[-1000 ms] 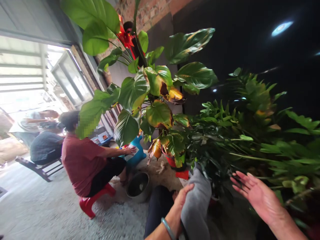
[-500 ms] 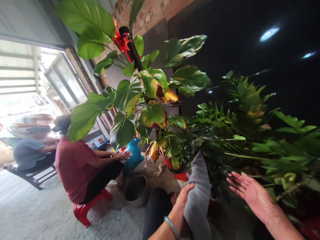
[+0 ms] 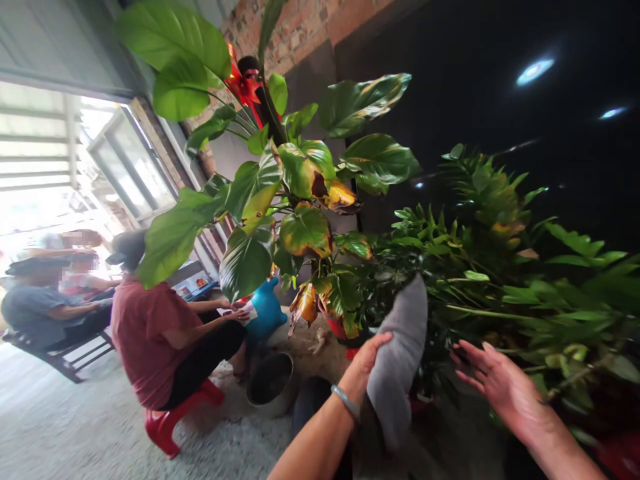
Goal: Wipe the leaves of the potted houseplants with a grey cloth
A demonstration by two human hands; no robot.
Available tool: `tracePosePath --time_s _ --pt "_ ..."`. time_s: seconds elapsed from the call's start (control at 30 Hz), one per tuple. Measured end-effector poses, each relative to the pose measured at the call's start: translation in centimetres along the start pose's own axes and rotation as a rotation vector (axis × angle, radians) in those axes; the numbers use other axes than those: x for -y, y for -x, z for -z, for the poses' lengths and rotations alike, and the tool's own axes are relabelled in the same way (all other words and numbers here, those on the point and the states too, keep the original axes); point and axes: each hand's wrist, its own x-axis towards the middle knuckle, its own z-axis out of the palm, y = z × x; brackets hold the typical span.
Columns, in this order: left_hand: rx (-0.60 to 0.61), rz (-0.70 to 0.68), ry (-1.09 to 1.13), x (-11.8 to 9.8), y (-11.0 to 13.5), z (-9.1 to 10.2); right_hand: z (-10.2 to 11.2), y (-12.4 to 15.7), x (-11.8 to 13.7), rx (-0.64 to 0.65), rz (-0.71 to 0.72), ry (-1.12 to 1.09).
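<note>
My left hand (image 3: 364, 368) grips a grey cloth (image 3: 400, 353) and holds it up against the dark leaves of a bushy green plant (image 3: 480, 267). A green bangle sits on that wrist. My right hand (image 3: 493, 383) is open, palm up, fingers spread, reaching into the lower leaves of the same plant just right of the cloth. A tall plant (image 3: 280, 193) with large green and yellowing leaves stands behind, in a red pot (image 3: 340, 325).
A person in a red shirt (image 3: 150, 333) sits on a low red stool (image 3: 170, 417) to the left, beside a blue object (image 3: 267, 308) and a dark round pot (image 3: 273, 380). Other people sit on a bench (image 3: 60, 353) farther left. A brick wall rises behind the plants.
My left hand has lifted the grey cloth higher, up into the leaves. My right hand has stayed open near the same spot. The view shifted slightly.
</note>
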Motion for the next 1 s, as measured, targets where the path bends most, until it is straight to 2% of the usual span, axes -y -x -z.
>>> tracePosePath --time_s 0.07,0.13,0.2,0.27,0.37,0.43,0.5,0.6,0.67,0.73,0.8,0.9,0.97,1.0 --pt "0.038 0.085 -0.072 2.1 -0.2 1.5 0.2 0.0 0.0 -0.043 -0.058 0.058" --pt "0.154 0.096 -0.071 2.7 0.2 2.6 0.5 -0.1 -0.1 -0.063 -0.091 0.101" --pt "0.272 0.044 -0.023 1.3 0.8 2.7 0.7 -0.2 -0.4 -0.049 -0.085 0.109" --pt "0.301 -0.045 0.06 -1.3 1.1 2.0 0.7 -0.4 -0.5 -0.03 -0.069 0.106" --pt "0.195 -0.187 0.168 -4.3 0.5 0.1 0.5 -0.6 -0.4 -0.021 -0.089 0.083" --pt "0.124 -0.227 0.16 -4.2 -0.3 -0.7 0.4 -0.6 -0.3 -0.022 -0.103 0.056" --pt "0.082 -0.204 0.01 -2.2 -1.0 -0.5 0.5 -0.7 -0.1 -0.033 -0.101 0.048" --pt "0.041 -0.126 -0.314 1.9 -0.6 1.5 1.0 -0.8 0.1 -0.073 -0.104 0.056" --pt "0.092 -0.045 -0.4 3.2 0.4 3.1 1.3 -0.8 0.2 -0.097 -0.103 0.045" --pt "0.2 -0.026 -0.35 2.5 1.6 4.1 1.3 -0.6 0.3 -0.101 -0.096 0.03" --pt "0.23 -0.101 -0.221 0.3 2.2 4.3 0.8 -0.2 0.6 -0.094 -0.103 0.006" --pt "0.113 -0.227 -0.025 -3.1 1.3 3.4 -0.4 0.7 1.1 -0.081 -0.12 -0.039" --pt "0.03 -0.253 -0.009 -3.5 0.0 2.7 -1.1 1.2 1.3 -0.073 -0.116 -0.05" --pt "-0.001 -0.259 -0.055 -3.0 -0.5 2.5 -1.3 1.4 1.3 -0.07 -0.112 -0.047"
